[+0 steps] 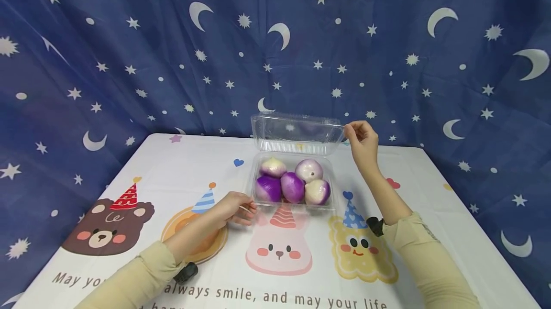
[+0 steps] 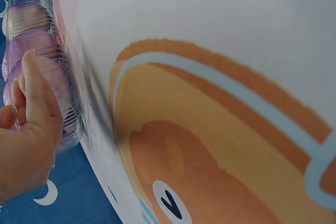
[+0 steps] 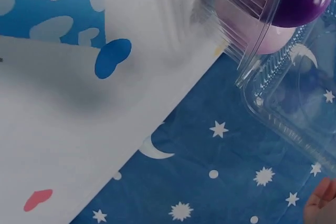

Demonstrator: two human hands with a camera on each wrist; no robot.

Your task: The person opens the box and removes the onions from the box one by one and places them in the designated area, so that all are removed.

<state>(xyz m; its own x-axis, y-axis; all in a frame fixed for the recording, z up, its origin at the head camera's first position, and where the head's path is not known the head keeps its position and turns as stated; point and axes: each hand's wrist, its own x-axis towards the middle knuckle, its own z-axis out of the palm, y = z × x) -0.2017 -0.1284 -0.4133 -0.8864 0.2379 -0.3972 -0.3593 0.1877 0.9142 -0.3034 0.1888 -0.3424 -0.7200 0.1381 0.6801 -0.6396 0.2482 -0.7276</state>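
Note:
A clear plastic hinged box [image 1: 289, 206] stands on the table with its lid [image 1: 297, 129] raised at the back. Inside lie several round purple-and-white vegetables [image 1: 292, 188], like onions or turnips; which kind I cannot tell. My left hand [image 1: 236, 207] pinches the rim at the box's front left corner; the left wrist view shows this hand [image 2: 34, 124] beside the ribbed wall. Up at the lid's right corner, my right hand [image 1: 363, 144] grips the edge between thumb and fingers. Only a bit of that hand [image 3: 321, 203] enters the right wrist view, near the lid's edge.
A white tablecloth [image 1: 206, 165] printed with cartoon figures and lettering covers the table. Behind the box hangs a dark blue curtain [image 1: 241, 74] with moons and stars. Dark wrist devices are worn on both sleeves [image 1: 424, 256].

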